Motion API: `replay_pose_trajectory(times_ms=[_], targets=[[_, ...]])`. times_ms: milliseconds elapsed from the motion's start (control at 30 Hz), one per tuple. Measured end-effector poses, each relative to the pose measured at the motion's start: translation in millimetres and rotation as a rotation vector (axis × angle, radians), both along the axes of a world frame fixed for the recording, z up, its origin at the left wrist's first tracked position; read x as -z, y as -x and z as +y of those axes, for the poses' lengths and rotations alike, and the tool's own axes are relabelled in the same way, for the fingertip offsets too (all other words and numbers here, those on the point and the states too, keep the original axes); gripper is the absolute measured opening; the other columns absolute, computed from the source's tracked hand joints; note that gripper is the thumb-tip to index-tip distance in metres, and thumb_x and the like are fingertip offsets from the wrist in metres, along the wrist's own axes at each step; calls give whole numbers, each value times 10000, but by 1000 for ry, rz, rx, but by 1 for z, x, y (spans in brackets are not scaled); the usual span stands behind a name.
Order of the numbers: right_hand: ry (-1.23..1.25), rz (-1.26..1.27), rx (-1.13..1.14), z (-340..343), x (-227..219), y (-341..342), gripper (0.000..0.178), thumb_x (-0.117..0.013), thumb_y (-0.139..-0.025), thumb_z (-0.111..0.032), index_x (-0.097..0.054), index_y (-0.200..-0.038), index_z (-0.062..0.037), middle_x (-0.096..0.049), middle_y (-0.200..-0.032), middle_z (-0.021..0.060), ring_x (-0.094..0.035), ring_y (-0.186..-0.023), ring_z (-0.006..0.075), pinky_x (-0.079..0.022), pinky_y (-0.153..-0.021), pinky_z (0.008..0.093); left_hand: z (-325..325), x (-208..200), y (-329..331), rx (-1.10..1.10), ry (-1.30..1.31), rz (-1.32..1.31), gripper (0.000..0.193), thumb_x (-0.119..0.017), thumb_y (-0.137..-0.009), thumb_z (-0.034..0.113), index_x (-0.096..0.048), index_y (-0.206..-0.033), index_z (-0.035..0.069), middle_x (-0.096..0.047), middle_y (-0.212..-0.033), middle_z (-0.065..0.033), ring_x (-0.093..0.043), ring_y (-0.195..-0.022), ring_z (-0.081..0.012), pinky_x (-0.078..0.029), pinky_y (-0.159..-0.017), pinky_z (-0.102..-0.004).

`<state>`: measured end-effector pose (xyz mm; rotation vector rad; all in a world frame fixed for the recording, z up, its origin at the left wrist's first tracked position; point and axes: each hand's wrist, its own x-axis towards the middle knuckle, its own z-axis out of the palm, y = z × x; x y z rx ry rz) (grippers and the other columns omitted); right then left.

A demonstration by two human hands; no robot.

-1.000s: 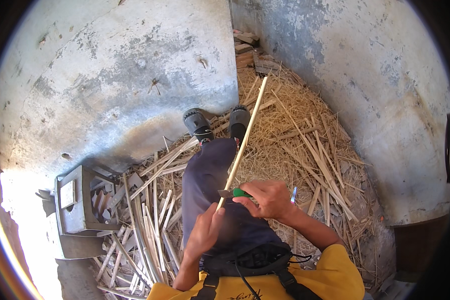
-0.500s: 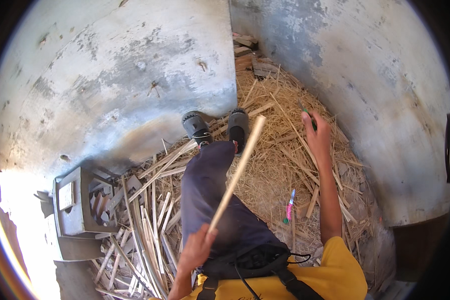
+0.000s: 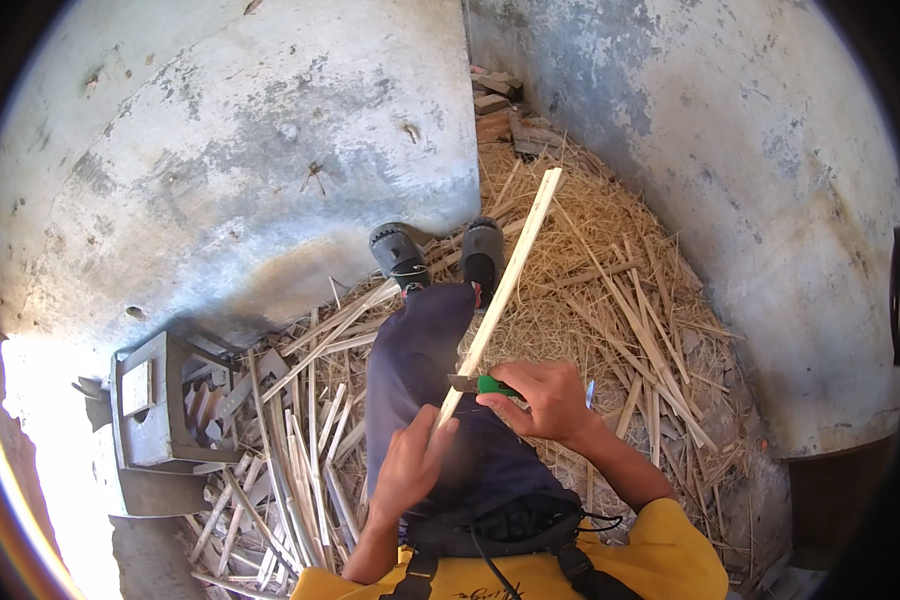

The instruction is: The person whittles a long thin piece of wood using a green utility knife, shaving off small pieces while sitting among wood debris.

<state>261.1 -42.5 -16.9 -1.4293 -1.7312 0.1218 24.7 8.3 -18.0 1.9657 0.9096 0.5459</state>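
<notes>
A long pale split wooden strip (image 3: 511, 272) slants up and away in front of my legs. My left hand (image 3: 408, 463) is closed round its near end. In my right hand (image 3: 546, 399) is a knife (image 3: 494, 386) with a green handle and a short dark blade. The blade lies across the strip, touching it or very close, just above my left fingers. Fingers of the right hand wrap the handle and hide part of it.
Straw and shavings (image 3: 590, 240) cover the floor ahead and right. A heap of split strips (image 3: 290, 450) lies left of my legs, beside a grey box-like object (image 3: 150, 400). Worn walls (image 3: 220, 150) rise ahead and on the right. A blue tip (image 3: 590, 394) shows behind my right wrist.
My right hand has come down and left with the knife, from over the straw to the strip. The strip has turned to show a flatter pale face, its far end now higher.
</notes>
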Motion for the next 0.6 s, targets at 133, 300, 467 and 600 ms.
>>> replay_pose_trajectory(times_ms=[133, 300, 467, 600], targets=[[-28, -63, 34, -1, 5, -1, 314, -800, -959, -389, -744, -943, -81, -735, -788, 44, -686, -582, 244, -505, -521, 349, -5, -3, -5, -74, 50, 42, 199, -628, -1087, 198, -547, -1025, 27, -598, -773, -252, -574, -774, -551, -411, -658, -589], [-59, -106, 78, 2, 9, -6, 276, -762, -978, -407, -718, -933, -138, -693, -738, 7, -682, -576, 221, -491, -499, 366, -10, -6, -8, -124, 59, 87, 215, -641, -1079, 212, -546, -1034, 24, -632, -778, -294, -607, -785, -567, -432, -646, -603], [-91, -165, 90, 9, 15, -12, 282, -761, -972, -439, -719, -920, -165, -650, -696, -3, -658, -552, 206, -473, -484, 356, -11, -4, -5, -139, 35, 101, 218, -645, -1076, 215, -551, -1041, 22, -632, -753, -304, -618, -771, -569, -440, -627, -607], [-95, -226, 100, 16, 11, -13, 294, -759, -968, -461, -719, -921, -173, -615, -667, -7, -641, -537, 195, -460, -474, 350, -11, -2, 0, -160, -10, 106, 219, -646, -1076, 218, -552, -1047, 23, -649, -758, -301, -631, -768, -564, -454, -629, -609]])
